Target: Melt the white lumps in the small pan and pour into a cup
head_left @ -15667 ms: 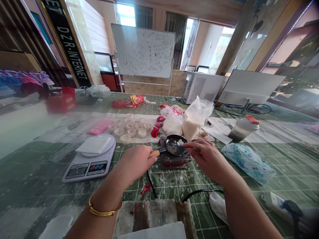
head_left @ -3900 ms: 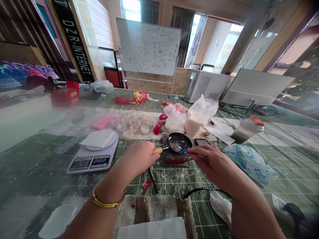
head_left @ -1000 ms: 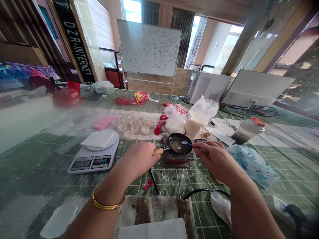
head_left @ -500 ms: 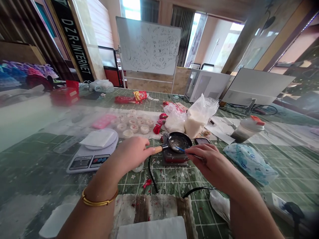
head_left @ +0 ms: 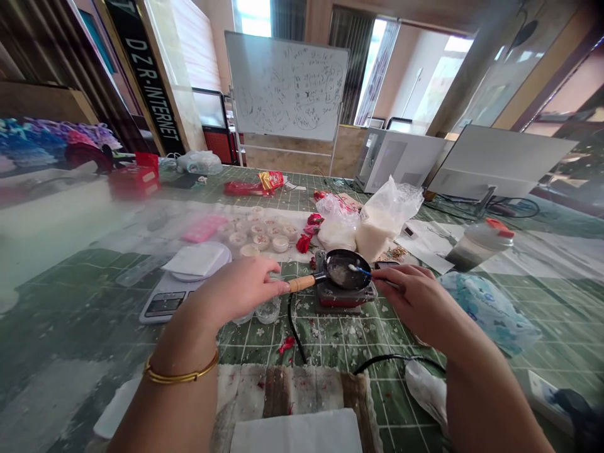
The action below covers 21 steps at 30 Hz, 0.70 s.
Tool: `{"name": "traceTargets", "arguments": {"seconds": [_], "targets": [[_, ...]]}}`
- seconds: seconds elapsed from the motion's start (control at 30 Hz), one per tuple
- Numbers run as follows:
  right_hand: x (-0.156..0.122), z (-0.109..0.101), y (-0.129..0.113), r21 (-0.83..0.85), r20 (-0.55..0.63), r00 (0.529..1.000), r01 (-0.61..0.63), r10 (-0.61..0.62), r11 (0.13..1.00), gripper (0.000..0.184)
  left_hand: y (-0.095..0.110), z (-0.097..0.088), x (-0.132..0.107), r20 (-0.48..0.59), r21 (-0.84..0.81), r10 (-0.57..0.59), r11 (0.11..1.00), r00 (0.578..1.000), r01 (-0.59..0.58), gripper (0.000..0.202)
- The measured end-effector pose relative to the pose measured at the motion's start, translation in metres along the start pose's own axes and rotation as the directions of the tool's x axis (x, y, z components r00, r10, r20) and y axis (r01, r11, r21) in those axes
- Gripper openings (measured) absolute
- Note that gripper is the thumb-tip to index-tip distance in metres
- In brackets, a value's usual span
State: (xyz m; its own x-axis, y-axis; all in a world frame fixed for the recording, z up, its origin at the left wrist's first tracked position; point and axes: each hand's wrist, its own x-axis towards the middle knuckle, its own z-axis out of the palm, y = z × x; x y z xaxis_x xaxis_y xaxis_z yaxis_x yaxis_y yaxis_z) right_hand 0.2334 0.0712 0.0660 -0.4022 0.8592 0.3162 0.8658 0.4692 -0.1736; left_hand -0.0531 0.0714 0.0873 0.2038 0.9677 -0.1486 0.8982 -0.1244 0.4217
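Since half a second ago my left hand (head_left: 240, 290) has slid back along the wooden handle (head_left: 301, 283), so more of the wood shows now. This hand is half closed and grasps only the end of the handle with the fingertips. A gold bangle (head_left: 182, 375) sits on its wrist. My right hand (head_left: 415, 301) is closed around a thin stick (head_left: 372, 275). The blue tip of the stick lies inside the small black pan (head_left: 348, 269), at its right side, touching some white material there.

The pan stands on a little red heater (head_left: 344, 297), in the middle of the green grid mat (head_left: 330, 343). A black cable (head_left: 295, 322) runs from the heater toward me. Two small clear cups (head_left: 268, 310) stand just below the left fingers. Left of them is a white kitchen scale (head_left: 186, 280). Behind the pan are two plastic bags of white grains (head_left: 384, 217) and a row of small round cups (head_left: 264, 234).

On the right lies a blue-patterned soft pack (head_left: 491, 308), and behind it a bottle with orange lid (head_left: 479, 242). Far back, the black banner (head_left: 150, 85) reads "DZR-INTERNET". The whiteboard (head_left: 290, 94) carries writing too small to read.
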Motion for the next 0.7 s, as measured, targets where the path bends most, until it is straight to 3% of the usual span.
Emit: {"name": "traceTargets", "arguments": {"seconds": [0.13, 0.3, 0.47, 0.63, 0.7], "targets": [[-0.001, -0.002, -0.002, 0.073, 0.039, 0.995, 0.093, -0.096, 0.993, 0.027, 0.004, 0.004, 0.002, 0.032, 0.038, 0.023, 0.999, 0.999, -0.024, 0.037], [0.002, 0.0, 0.0, 0.025, -0.009, 0.999, -0.036, 0.036, 0.999, 0.025, 0.014, 0.008, 0.004, 0.051, 0.088, 0.017, 0.996, 0.999, -0.022, 0.035], [0.0, -0.002, -0.002, 0.094, 0.01, 0.997, 0.079, -0.08, 0.992, 0.025, 0.022, 0.009, 0.005, 0.047, 0.15, 0.035, 0.988, 0.998, -0.042, 0.035], [0.001, -0.004, 0.0, 0.05, -0.013, 1.0, -0.001, 0.001, 0.999, 0.024, 0.027, 0.01, 0.002, 0.034, 0.137, 0.042, 0.99, 0.999, -0.046, 0.03], [-0.001, -0.005, 0.0, 0.069, 0.001, 0.999, 0.044, -0.044, 0.997, 0.024, 0.027, 0.011, 0.003, 0.035, 0.131, 0.044, 0.99, 0.998, -0.048, 0.03]]}}
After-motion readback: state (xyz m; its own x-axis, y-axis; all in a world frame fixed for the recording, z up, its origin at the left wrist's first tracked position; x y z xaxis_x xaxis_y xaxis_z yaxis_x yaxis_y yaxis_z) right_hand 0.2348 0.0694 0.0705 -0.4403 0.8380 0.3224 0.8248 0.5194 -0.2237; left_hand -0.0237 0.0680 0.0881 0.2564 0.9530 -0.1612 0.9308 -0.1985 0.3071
